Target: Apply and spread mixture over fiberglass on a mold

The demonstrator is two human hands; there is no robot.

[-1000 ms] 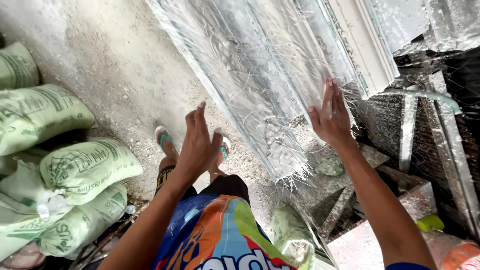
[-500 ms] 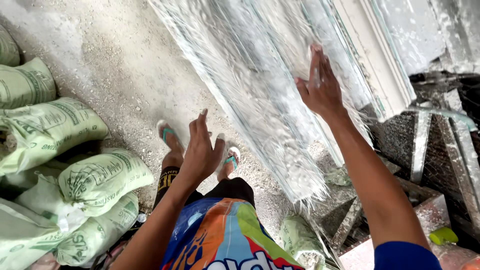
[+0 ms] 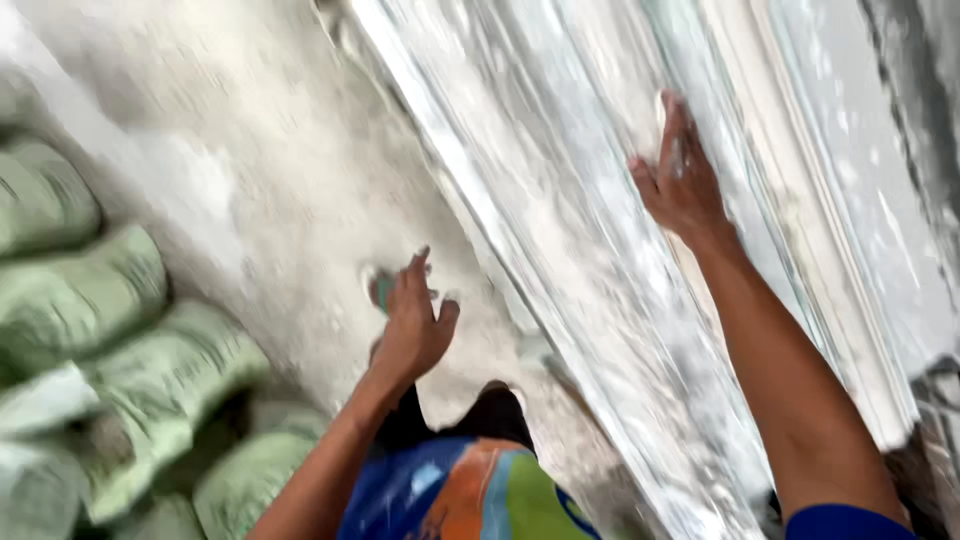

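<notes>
Right hand (image 3: 680, 185) presses flat, fingers together, on the long white-streaked leaning panel (image 3: 560, 220) near its upper edge; left hand (image 3: 412, 325) hovers, fingers loosely spread. Steady contact needs both palms.

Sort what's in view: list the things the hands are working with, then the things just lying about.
In hand:
- right hand, flat on the long whitish panel
- left hand, open in the air, touching nothing

Lying about:
- green sacks, stacked on the left
- dusty floor
</notes>
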